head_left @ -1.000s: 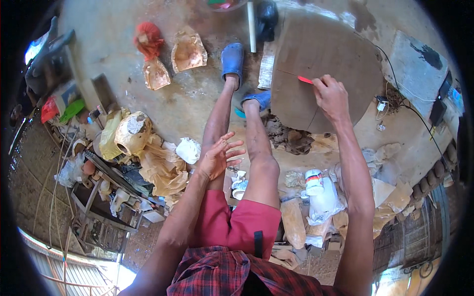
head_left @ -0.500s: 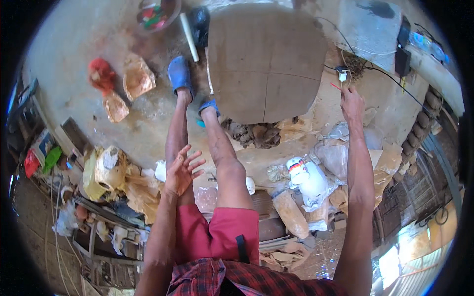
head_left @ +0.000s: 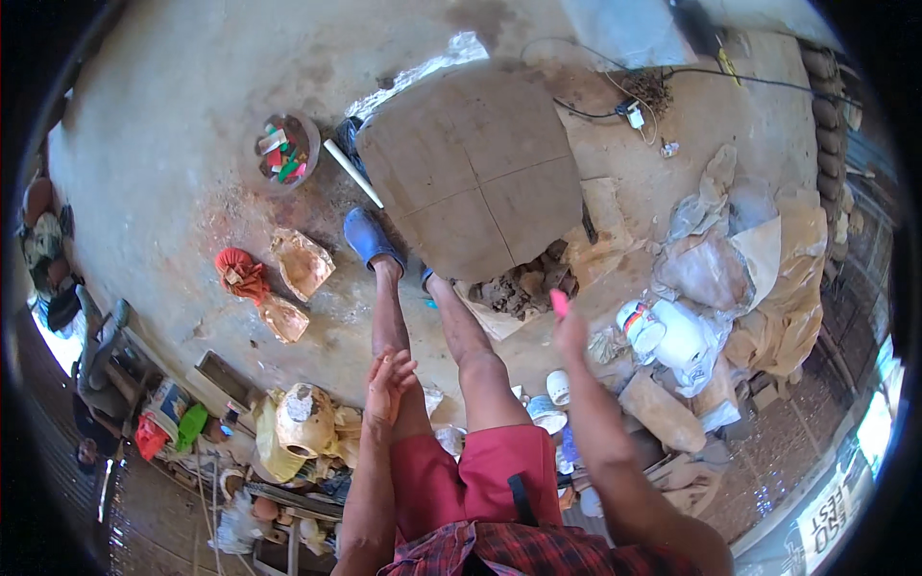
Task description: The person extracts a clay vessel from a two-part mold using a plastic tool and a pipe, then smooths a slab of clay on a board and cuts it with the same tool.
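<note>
My right hand is closed on a small pink-red flat piece that sticks out past the fingers; its exact kind cannot be made out, and the hand is slightly blurred. It hangs near the close edge of a large grey-brown clay slab, which carries two crossing scored lines. Dark lumps of clay lie against that edge. Over my left thigh and knee hovers my left hand, empty, with its fingers loosely apart.
Left of the slab are a white tube, a basin of coloured pieces and a red cloth bundle. A black cable with a plug crosses the far right. Plastic bags and a white tub crowd the right side.
The view has shifted, turning the scene. My right hand has come back from the far right to the slab's near edge, carrying the red piece. My left hand stays over my leg.
</note>
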`<state>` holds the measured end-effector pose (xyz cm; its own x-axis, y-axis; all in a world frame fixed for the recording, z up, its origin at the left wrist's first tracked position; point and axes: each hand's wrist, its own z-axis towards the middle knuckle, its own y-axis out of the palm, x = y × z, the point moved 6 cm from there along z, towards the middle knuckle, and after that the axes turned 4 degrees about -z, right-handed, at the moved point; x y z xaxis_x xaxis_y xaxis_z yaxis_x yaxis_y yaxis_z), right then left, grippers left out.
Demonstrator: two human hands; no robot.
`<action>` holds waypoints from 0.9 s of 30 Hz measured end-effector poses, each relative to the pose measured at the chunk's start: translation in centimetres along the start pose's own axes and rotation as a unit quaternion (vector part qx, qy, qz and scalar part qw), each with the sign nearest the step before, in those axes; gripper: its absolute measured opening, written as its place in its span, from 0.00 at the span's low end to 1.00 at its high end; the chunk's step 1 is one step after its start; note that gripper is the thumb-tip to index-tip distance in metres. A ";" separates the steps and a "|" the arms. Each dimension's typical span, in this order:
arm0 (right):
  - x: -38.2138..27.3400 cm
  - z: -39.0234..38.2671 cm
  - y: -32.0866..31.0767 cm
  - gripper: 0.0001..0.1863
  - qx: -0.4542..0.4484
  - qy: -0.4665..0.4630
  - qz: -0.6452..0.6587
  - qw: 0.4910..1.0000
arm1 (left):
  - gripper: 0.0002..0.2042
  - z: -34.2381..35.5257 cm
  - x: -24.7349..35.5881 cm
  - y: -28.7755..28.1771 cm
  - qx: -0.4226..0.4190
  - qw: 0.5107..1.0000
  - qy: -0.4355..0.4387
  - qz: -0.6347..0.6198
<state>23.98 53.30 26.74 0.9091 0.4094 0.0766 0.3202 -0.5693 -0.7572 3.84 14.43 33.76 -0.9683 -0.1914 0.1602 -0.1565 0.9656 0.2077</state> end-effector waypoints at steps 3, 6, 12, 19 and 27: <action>-2.7 -8.0 5.7 0.12 -0.082 0.092 0.069 0.990 | 0.21 0.6 2.8 -2.2 0.068 0.992 0.030 0.098; -7.8 -11.9 5.4 0.14 -0.077 0.091 0.072 0.990 | 0.19 0.2 4.2 -3.1 0.108 0.984 -0.001 0.142; -7.5 -8.2 2.0 0.13 -0.057 0.075 0.120 0.988 | 0.19 0.7 3.8 -4.0 0.096 0.978 -0.011 0.183; -6.9 -9.5 2.9 0.13 -0.104 0.065 0.122 0.985 | 0.21 1.5 6.6 -2.6 0.073 0.927 0.011 0.369; -12.4 -14.5 6.2 0.17 -0.069 0.105 0.137 0.983 | 0.18 1.5 9.6 -2.5 0.094 0.895 0.026 0.435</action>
<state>18.58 34.34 30.46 0.9965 0.0791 0.0263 0.0761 -0.7346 -0.6742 -5.31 10.41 33.30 -0.7309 0.6435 0.2275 0.6171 0.7655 -0.1823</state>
